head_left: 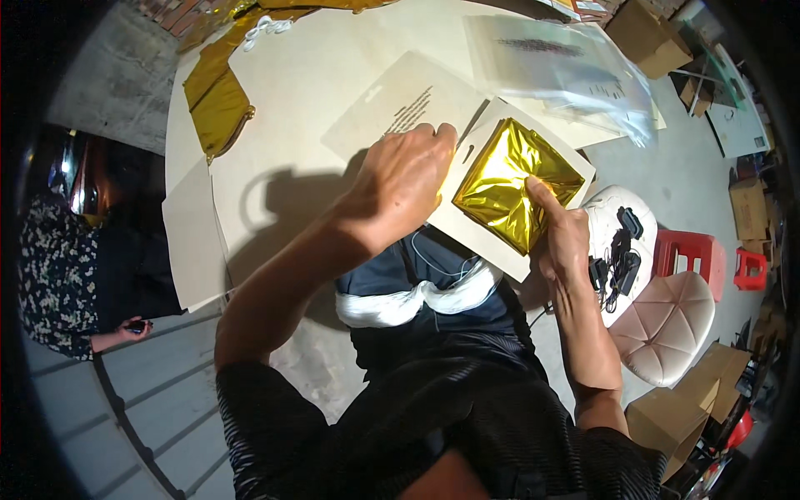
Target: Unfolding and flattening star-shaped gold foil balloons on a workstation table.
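A folded square of shiny gold foil [500, 192] lies on a white card [575, 150] with a hang slot. My right hand [562, 233] grips the card's near right side, its thumb pressed on the foil and its fingers underneath. Next to the card's left edge, my left hand [408, 179] is closed; a sliver of gold shows by its fingers, but what it holds is hidden. Just beyond lies a clear plastic bag [367, 112] with dark print. A bundle of white cord [383, 308] stretches across my lap.
Clear bags [550, 62] are stacked at the table's far right. Gold foil pieces [217, 100] and a small white cord bundle [267, 29] lie far left. On the right stand a padded stool [667, 325] and black adapters [621, 258]. Another person's hand [133, 329] shows at left.
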A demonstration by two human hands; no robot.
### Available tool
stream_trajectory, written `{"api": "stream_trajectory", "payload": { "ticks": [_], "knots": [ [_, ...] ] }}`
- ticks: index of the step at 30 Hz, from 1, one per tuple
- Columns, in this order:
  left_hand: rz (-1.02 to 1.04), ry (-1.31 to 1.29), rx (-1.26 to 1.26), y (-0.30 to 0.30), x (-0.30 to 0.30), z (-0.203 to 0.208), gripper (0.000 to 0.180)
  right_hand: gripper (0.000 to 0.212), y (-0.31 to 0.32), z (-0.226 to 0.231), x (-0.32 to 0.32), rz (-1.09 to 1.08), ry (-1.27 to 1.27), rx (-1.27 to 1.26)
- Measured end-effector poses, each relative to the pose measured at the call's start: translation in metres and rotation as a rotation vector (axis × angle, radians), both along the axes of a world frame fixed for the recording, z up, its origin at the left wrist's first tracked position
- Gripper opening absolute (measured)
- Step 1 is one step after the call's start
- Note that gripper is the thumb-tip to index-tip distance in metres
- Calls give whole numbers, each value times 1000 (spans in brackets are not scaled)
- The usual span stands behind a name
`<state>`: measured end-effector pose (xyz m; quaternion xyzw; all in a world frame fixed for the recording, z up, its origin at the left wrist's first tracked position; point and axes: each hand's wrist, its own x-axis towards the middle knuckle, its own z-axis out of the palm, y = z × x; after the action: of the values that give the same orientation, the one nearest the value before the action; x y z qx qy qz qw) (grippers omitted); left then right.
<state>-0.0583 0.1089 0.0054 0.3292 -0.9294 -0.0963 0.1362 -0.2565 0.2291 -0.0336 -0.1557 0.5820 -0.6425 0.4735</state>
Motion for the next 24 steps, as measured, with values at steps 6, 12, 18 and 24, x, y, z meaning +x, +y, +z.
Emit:
{"api": "stream_trajectory", "payload": {
  "ticks": [6,12,18,24],
  "knots": [
    [25,-33,22,8,-1,-2,24,43,3,-2,-11,15,48,114],
    [56,-27,-50,16,-4,-1,21,44,-1,-12,-5,-39,86,17],
    [36,-151,-281,34,-14,-5,19,43,-3,-16,-1,-68,113,35],
    [36,-208,-277,32,-6,-6,18,45,-2,-15,0,-79,99,-11]
  ]
}}
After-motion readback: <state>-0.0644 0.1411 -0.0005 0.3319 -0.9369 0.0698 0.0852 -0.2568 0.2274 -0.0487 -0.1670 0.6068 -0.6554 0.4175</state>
